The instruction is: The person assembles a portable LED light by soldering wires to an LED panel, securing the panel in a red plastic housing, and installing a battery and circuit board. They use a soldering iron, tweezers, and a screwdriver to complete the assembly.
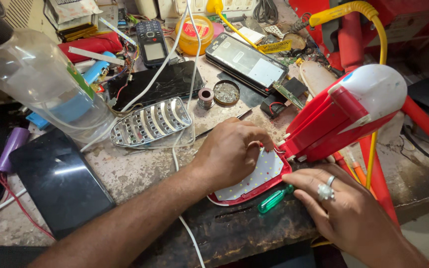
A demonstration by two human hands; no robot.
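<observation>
Lamp: red-and-white rechargeable lamp [346, 116] lies opened on the counter [140, 171], its bulky body just beyond and to the right of the left hand.
Panel: the lamp's red-rimmed tray with a white dotted LED board [259, 176] sits flat directly under the left hand, at the counter's near edge.
Left hand: left hand [232, 151] is curled over the board's far end, fingertips pinched down where the tray meets the lamp body; what they pinch is hidden.
Right hand: right hand [346, 208], wearing a ring, rests flat and spread on the counter edge, fingertips touching the tray's right rim, gripping nothing.
Screwdriver: green-handled screwdriver [275, 198] lies loose just left of the right hand's fingers.
Reflector: silvery ribbed reflector [150, 123] lies to the left of the left hand, beyond it.
Further out: solder reel [205, 97] and round tin [226, 92] beyond the left hand; clear plastic bottle [35, 79] and dark tablet [58, 181] well to the left.
</observation>
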